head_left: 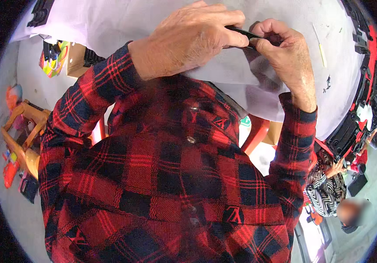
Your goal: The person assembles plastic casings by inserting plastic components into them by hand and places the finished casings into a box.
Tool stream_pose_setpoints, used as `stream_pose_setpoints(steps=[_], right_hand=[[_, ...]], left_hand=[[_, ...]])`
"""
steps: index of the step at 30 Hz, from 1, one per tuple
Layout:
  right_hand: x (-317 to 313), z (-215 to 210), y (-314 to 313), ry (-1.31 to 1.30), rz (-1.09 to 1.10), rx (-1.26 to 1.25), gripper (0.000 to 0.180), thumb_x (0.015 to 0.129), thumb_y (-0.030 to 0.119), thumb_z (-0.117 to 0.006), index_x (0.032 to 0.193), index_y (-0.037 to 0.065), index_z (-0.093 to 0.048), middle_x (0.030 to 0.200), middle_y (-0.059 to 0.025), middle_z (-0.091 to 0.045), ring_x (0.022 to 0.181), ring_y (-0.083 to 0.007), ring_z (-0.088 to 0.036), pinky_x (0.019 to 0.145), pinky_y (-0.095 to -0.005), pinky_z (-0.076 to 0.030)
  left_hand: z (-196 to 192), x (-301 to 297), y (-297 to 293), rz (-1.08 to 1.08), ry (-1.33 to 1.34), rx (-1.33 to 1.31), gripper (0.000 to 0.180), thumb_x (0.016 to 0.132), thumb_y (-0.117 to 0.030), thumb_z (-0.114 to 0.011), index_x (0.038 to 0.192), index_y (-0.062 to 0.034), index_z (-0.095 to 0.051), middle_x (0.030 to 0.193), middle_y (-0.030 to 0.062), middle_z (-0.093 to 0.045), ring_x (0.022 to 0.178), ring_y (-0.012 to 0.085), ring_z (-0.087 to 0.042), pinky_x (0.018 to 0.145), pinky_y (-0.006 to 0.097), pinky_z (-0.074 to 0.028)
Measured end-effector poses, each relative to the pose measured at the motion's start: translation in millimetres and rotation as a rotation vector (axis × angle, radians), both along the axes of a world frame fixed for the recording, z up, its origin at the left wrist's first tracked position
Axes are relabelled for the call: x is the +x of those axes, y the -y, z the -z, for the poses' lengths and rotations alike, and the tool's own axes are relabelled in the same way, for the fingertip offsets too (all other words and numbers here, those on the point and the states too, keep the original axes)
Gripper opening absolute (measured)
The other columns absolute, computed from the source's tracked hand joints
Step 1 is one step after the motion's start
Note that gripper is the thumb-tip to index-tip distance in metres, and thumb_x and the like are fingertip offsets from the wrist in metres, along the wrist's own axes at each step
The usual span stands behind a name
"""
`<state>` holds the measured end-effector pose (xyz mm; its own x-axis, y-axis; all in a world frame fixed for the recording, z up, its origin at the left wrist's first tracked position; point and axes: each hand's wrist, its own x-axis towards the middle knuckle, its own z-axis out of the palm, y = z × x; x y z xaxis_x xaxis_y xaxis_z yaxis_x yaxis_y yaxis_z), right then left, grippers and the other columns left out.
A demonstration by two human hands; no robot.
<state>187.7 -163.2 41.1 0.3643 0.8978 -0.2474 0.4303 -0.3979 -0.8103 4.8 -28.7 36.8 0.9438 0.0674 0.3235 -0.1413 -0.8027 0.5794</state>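
Observation:
Both of my hands meet over the pale table cover [223,72] near the top of the view. Between them is a narrow black part [243,33], long and thin, its exact kind hidden by my fingers. My left hand [193,39] pinches one end between thumb and fingers. The fingers of my right hand [285,50] are closed on the other end, thumb and forefinger pressed together. On the cover, right of my right hand, lies a thin white and yellow stick-like tool [320,46]. Some tiny dark pieces [327,84] lie below it.
Black moulded parts [350,131] are piled along the right table edge, with a red strip [372,65] behind. At left stand an open cardboard box [78,59] and a wooden chair [26,118]. Another person in a zigzag-patterned garment [326,184] sits at lower right.

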Motion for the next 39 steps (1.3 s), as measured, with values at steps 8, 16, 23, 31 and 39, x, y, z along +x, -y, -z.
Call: stream_pose_setpoints(steps=[8, 16, 23, 31, 39], right_hand=[[-2.2, 0.5, -3.0, -0.093, 0.007, -0.014, 0.012, 0.076, 0.009, -0.065, 0.086, 0.003, -0.066, 0.069, -0.0014, -0.061, 0.063, -0.0076, -0.055, 0.059, -0.0256, -0.047], [1.3, 4.0, -1.1, -0.065, 0.004, -0.012, 0.011, 0.074, 0.006, -0.065, 0.085, 0.003, -0.064, 0.067, -0.0017, -0.059, 0.062, -0.0091, -0.054, 0.06, -0.0264, -0.047], [7.0, -1.5, -3.4, -0.207, -0.081, -0.04, 0.006, 0.077, 0.0, -0.062, 0.083, 0.003, -0.062, 0.068, 0.0035, -0.056, 0.063, -0.0055, -0.052, 0.058, -0.0236, -0.045], [6.4, -3.5, -2.9, -0.224, -0.138, -0.083, 0.008, 0.084, -0.004, -0.059, 0.088, 0.003, -0.058, 0.08, 0.0056, -0.056, 0.075, -0.0026, -0.053, 0.068, -0.0184, -0.044], [3.8, 0.6, -2.3, -0.278, -0.108, -0.038, 0.01, 0.082, -0.006, -0.055, 0.088, 0.002, -0.058, 0.079, 0.0049, -0.055, 0.074, -0.0031, -0.052, 0.068, -0.0189, -0.044]], left_hand=[[11.0, 0.2, 2.0, -0.041, -0.01, 0.216, 0.029, 0.079, -0.009, -0.058, 0.106, -0.0151, -0.066, 0.103, 0.0051, -0.06, 0.095, 0.0274, -0.059, 0.079, 0.039, -0.047], [21.2, 1.5, 3.4, -0.03, 0.078, 0.132, 0.031, 0.08, -0.011, -0.056, 0.108, -0.0174, -0.065, 0.104, 0.0038, -0.058, 0.094, 0.0256, -0.058, 0.08, 0.038, -0.047], [17.2, 0.2, 2.6, -0.03, 0.027, 0.129, 0.029, 0.081, -0.012, -0.056, 0.107, -0.018, -0.064, 0.105, 0.0041, -0.058, 0.096, 0.026, -0.058, 0.081, 0.038, -0.046], [11.0, 1.9, 0.0, 0.01, 0.0, 0.205, 0.032, 0.082, -0.013, -0.055, 0.111, -0.02, -0.065, 0.104, 0.0045, -0.057, 0.096, 0.0261, -0.057, 0.082, 0.039, -0.046], [9.5, 0.9, 1.8, 0.001, -0.033, 0.194, 0.032, 0.082, -0.013, -0.055, 0.112, -0.0199, -0.065, 0.103, 0.0048, -0.057, 0.096, 0.0263, -0.057, 0.082, 0.038, -0.045]])
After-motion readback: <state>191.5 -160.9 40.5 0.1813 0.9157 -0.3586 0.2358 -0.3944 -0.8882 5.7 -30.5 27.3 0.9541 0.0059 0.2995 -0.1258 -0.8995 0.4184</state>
